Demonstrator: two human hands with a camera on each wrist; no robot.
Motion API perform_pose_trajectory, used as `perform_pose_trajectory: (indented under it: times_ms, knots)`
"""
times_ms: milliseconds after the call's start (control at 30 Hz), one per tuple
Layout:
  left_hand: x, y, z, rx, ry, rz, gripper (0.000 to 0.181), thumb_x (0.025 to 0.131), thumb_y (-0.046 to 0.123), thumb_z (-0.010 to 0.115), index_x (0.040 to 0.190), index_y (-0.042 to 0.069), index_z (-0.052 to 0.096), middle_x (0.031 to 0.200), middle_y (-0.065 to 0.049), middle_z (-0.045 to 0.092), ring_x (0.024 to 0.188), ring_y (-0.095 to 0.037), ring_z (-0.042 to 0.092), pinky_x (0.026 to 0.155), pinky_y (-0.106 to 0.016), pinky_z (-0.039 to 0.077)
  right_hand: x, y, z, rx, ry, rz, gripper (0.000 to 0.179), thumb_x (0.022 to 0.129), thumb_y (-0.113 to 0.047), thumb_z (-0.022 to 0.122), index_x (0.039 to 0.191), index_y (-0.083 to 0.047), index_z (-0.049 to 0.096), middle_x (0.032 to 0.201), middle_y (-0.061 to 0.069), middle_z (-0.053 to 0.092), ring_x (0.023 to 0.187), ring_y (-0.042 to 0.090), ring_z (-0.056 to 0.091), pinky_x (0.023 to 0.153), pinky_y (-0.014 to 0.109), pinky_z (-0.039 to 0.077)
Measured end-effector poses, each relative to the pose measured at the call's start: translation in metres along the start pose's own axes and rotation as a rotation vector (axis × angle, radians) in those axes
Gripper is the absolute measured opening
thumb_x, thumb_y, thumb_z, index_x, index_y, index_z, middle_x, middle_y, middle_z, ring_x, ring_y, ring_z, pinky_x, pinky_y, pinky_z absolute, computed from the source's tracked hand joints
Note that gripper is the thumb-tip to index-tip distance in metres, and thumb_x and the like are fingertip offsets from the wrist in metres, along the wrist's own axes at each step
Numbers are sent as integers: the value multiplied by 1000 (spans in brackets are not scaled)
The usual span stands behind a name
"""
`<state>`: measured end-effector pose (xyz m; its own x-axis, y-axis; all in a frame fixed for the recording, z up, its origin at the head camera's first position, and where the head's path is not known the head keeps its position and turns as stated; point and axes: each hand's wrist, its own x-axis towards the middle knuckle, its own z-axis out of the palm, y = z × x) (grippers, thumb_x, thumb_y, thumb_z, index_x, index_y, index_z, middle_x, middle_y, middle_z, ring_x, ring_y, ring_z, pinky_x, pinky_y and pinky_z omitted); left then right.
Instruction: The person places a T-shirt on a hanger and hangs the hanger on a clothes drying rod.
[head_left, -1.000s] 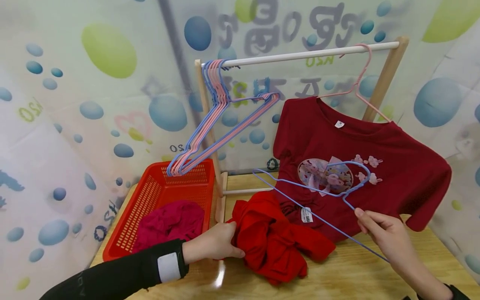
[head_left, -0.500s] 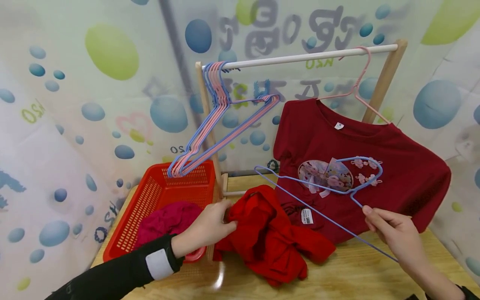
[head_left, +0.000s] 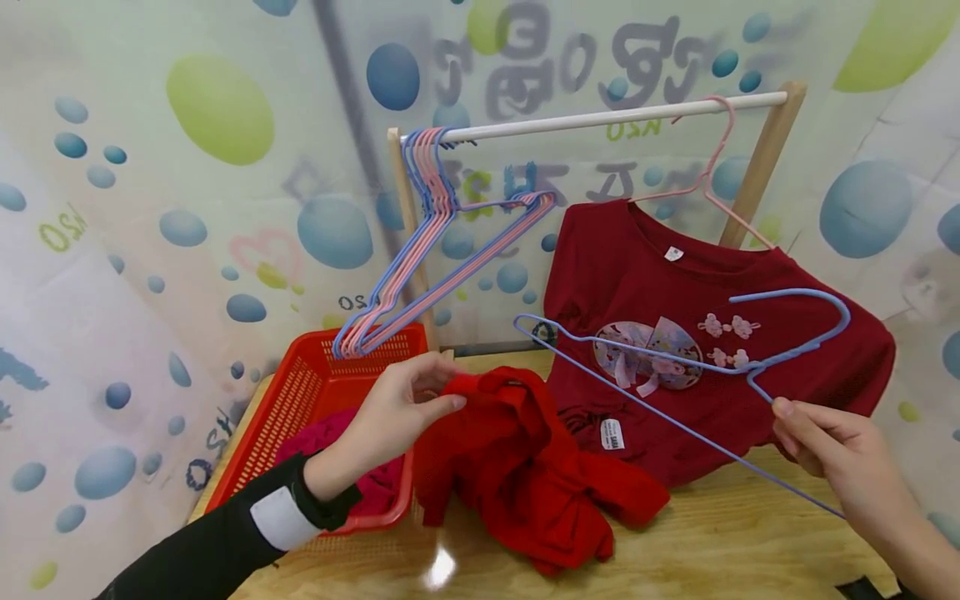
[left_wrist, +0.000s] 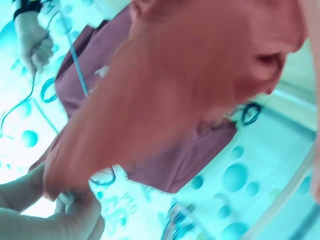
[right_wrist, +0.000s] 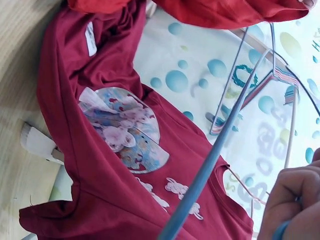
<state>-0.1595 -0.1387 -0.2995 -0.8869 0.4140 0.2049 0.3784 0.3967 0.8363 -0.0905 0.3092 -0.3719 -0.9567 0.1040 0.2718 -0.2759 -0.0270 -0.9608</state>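
Observation:
My left hand point(head_left: 401, 408) pinches an edge of a bright red garment point(head_left: 517, 458) and lifts it, while the rest lies crumpled on the wooden table. The left wrist view shows the red cloth point(left_wrist: 160, 95) stretching away from the pinching fingers. In my right hand point(head_left: 840, 450) a blue clothes hanger point(head_left: 637, 346) is gripped at one shoulder, hook upward, in front of a dark red T-shirt point(head_left: 720, 283). That shirt hangs from a pink hanger point(head_left: 738, 218) on the rack. From the right wrist, the blue hanger point(right_wrist: 210, 160) crosses before the shirt.
A white rail point(head_left: 600, 122) on wooden posts carries several pink and blue hangers point(head_left: 427, 225) at its left end. Below them stands a red plastic basket point(head_left: 262, 442) holding magenta cloth point(head_left: 375, 487). A patterned sheet point(head_left: 210, 333) backs the table point(head_left: 697, 558).
My left hand has moved left and up, raising the red garment's edge and spreading it toward the basket. My right hand has shifted right with the blue hanger, whose hook has swung right.

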Motion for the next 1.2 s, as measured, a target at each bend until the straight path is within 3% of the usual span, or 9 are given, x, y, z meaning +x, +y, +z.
perform_pose_trajectory:
  times_ms: [100, 267, 400, 500, 600, 767, 867, 1033, 1200]
  knots:
    - [0, 3, -1, 4, 37, 35, 23, 93, 4, 71, 116, -1, 70, 105, -13, 76, 96, -23, 71, 90, -43, 57, -1, -1, -2, -7, -12, -14, 36, 104, 6, 46, 85, -10, 73, 64, 1, 49, 55, 18, 29, 56, 27, 26]
    - [3, -7, 4, 27, 59, -13, 15, 97, 8, 67, 108, -1, 70, 98, -10, 74, 88, -19, 62, 87, -40, 55, -7, -1, -1, -33, -54, -9, 39, 104, 8, 45, 88, -11, 75, 65, 1, 47, 58, 15, 35, 50, 24, 25]
    - [3, -18, 9, -68, 55, -41, 18, 102, 9, 59, 111, -4, 68, 95, -13, 69, 84, -20, 55, 78, -30, 50, -9, -2, 2, -98, -98, -18, 38, 104, 9, 44, 80, -8, 67, 64, 6, 35, 57, 23, 19, 51, 33, 18]
    - [3, -22, 12, -135, 58, -39, 21, 105, 9, 54, 115, -6, 66, 95, -15, 66, 84, -20, 52, 75, -27, 45, -10, -2, 2, -146, -115, -33, 38, 103, 10, 43, 78, -8, 65, 64, 7, 32, 55, 23, 19, 50, 34, 18]
    - [3, -21, 13, -137, 107, 5, 21, 106, 10, 53, 113, -5, 66, 89, -12, 63, 79, -17, 50, 72, -26, 43, -11, -1, 1, -126, -126, -94, 40, 102, 14, 41, 81, -9, 66, 64, 7, 33, 54, 22, 19, 49, 33, 17]
    - [0, -12, 8, -34, 257, 165, 14, 102, 15, 63, 104, 4, 71, 68, -3, 49, 60, -13, 40, 56, -28, 36, -12, -2, -2, -22, -129, -188, 44, 100, 21, 36, 86, -6, 68, 64, 7, 34, 54, 20, 16, 54, 30, 19]
    - [-1, -11, 6, 12, 318, 247, 12, 97, 14, 70, 102, 5, 75, 68, -2, 57, 59, -9, 40, 54, -27, 35, -14, -1, -4, 6, -111, -186, 44, 100, 20, 36, 88, -6, 69, 63, 7, 36, 54, 20, 19, 57, 29, 23]
    - [-1, -19, 4, 14, 341, 292, 16, 89, 7, 77, 104, 1, 80, 88, -6, 75, 71, -5, 51, 61, -22, 40, -16, -1, -4, -53, -145, -172, 43, 100, 20, 36, 89, -6, 69, 63, 7, 35, 54, 21, 19, 50, 30, 18]
    - [0, -25, 2, 30, 345, 336, 17, 89, 6, 76, 105, 2, 81, 71, 1, 57, 63, -10, 37, 54, -28, 31, -16, 0, -3, -78, -206, -182, 44, 100, 21, 34, 86, -6, 65, 64, 6, 30, 54, 20, 18, 49, 32, 15]
